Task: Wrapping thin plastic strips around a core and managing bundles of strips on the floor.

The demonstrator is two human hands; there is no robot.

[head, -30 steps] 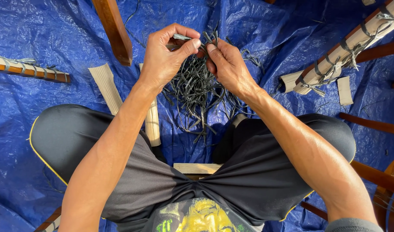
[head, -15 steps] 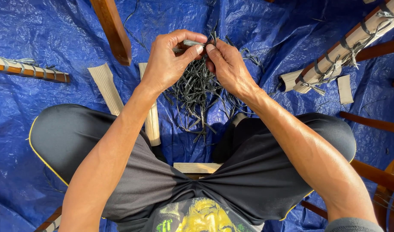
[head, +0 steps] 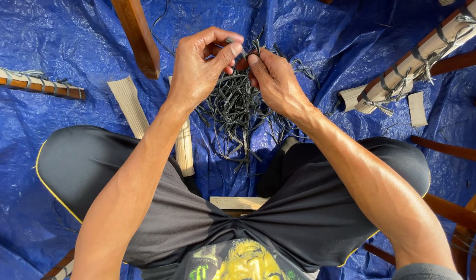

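Black shorts [head: 144, 207] with a yellow edge fill the near part of the view, the person sitting cross-legged with a pale wooden block [head: 237, 203] lying between the legs. Both forearms reach forward from here and meet over the middle of a blue tarp [head: 56, 46].

Beyond the knees lies a loose bundle of dark strips [head: 238, 111], thin and flat, fanned out on the tarp and hanging down from the hands. Its upper ends rise into the fingers of both hands. The left hand [head: 199, 70] is curled, its thumb pressed toward the bent forefinger, pinching the top of one strip. The right hand [head: 274, 80] sits just beside it, touching or nearly touching it at the fingertips, with thumb and forefinger closed on strips at the same spot. The other fingers of both hands are folded in, not spread.

A pale flat slat [head: 128, 103] lies on the tarp to the left of the bundle, and a second one [head: 184, 148] shows partly under the left forearm. Farther left lies a bound stick [head: 36, 83]. At the top a brown wooden piece [head: 137, 33] slants down. Far right, a pale pole wrapped with dark strips [head: 419, 57] runs up to the corner.
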